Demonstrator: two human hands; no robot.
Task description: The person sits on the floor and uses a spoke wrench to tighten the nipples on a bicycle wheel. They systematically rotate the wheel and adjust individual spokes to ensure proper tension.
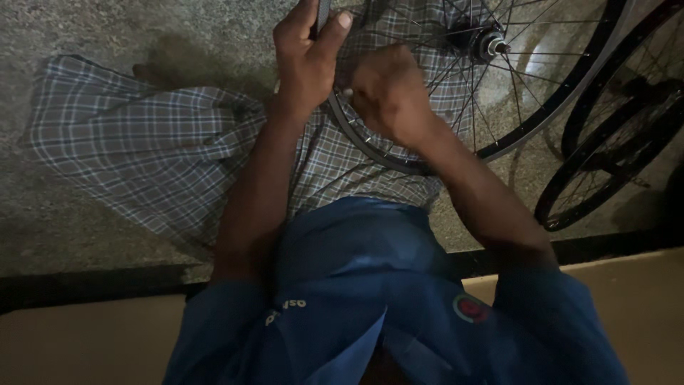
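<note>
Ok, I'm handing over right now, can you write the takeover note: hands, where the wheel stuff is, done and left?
Left hand: closed around a dark slim tool held up at the rim.
Right hand: on the rim of the black spoked bicycle wheel, fingers hidden.
Wheel rests over the checked-cloth lap; silver hub faces up.
Second black wheel lies on the floor to the right.
Progress so far: cannot tell. Left: rim work under way.

I see no boxes, bags, signs or screens here. The only labels are on my blue cloth shirt (370, 285). A small round red and blue badge (470, 309) sits on the chest, on the right side of the picture. A short row of white printed letters (286, 311) sits on the left side, near my arm.
</note>
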